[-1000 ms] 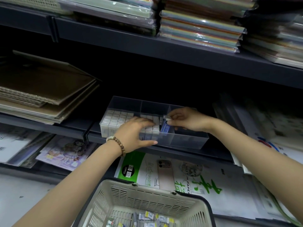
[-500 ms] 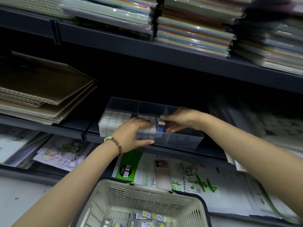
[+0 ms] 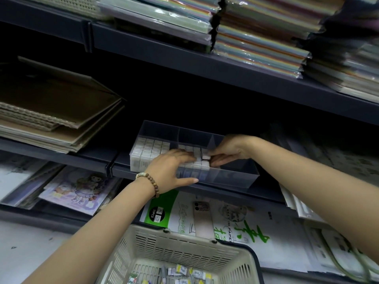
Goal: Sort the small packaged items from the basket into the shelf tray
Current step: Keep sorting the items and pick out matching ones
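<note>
A clear plastic shelf tray [image 3: 235, 177] with dividers sits on the middle shelf, its left part packed with rows of small white packaged items [image 3: 149, 147]. My left hand [image 3: 174, 169] lies over the tray's middle compartment, fingers on the packs and thumb along the tray's front wall. My right hand [image 3: 229, 150] reaches in from the right and pinches one small white pack [image 3: 205, 157] at the end of the row. A beige basket [image 3: 184, 251] stands below, with several small packaged items [image 3: 180, 273] on its bottom.
Stacks of brown card [image 3: 57, 111] lie on the shelf left of the tray. Wrapped coloured paper packs [image 3: 256, 44] fill the shelf above. Sketch paper pads [image 3: 205, 218] and a colouring book [image 3: 82, 189] lie on the lower shelf. The tray's right compartment holds nothing visible.
My right hand pushed its pack down into the row beside the others. My left hand stayed on the packs. The view shifted slightly.
</note>
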Available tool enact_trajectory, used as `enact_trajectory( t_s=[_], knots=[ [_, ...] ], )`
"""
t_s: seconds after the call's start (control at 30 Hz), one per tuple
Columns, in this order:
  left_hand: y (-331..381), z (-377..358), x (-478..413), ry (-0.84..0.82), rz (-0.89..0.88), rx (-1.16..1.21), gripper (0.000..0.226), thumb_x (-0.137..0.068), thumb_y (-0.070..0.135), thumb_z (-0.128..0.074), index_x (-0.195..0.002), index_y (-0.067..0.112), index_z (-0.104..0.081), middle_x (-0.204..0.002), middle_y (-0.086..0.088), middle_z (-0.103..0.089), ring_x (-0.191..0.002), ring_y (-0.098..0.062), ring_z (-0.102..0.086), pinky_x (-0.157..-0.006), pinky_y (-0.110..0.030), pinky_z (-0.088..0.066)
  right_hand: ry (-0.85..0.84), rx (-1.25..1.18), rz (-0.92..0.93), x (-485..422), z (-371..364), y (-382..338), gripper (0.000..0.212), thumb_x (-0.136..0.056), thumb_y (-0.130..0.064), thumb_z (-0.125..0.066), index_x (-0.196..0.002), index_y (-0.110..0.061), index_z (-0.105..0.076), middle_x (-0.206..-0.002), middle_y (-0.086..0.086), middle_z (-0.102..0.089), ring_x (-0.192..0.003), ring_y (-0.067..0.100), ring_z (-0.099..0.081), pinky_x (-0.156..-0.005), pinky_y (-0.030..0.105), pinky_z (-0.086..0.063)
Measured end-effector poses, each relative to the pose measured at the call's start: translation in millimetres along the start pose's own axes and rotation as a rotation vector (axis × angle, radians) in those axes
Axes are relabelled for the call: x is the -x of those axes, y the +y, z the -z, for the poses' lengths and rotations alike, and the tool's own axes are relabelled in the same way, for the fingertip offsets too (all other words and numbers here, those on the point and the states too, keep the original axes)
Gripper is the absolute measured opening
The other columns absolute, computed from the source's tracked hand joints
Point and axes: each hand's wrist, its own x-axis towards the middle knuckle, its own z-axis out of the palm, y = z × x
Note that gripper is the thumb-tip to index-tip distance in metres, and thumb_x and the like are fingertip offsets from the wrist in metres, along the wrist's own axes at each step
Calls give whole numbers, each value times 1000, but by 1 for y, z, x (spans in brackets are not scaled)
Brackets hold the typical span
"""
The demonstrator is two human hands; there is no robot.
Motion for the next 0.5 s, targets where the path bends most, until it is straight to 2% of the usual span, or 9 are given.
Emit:
enact_trajectory(
  t_s=[0.13,0.3,0.5],
  knots=[
    [0,0,-1,1,-3,-2,67,-79,65,-53,-136,31,-45,-143,6,-44,-136,-14,-32,-110,-29,-25,35,88,3,-6,-10,-4,37,-89,-13,-62,-121,6,-55,-118,17,-64,-85,14,-66,-80,18,-51],
    [0,0,0,1,-7,-8,66,-80,64,-54,-136,29,-45,-142,6,-45,-136,-13,-32,-110,-31,-27,37,115,-25,-10,-14,-10,43,-91,-12,-59,-128,7,-48,-129,20,-56,-107,21,-62,-90,25,-51],
    [0,2,0,-13,-20,-15,66,-80,62,-55,-137,30,-43,-144,7,-43,-136,-12,-31,-111,-32,-28,-31,-33,-39,-4,-9,-14,35,-97,-7,-48,-129,5,-46,-129,21,-54,-116,27,-57,-90,29,-50]
  ],
)
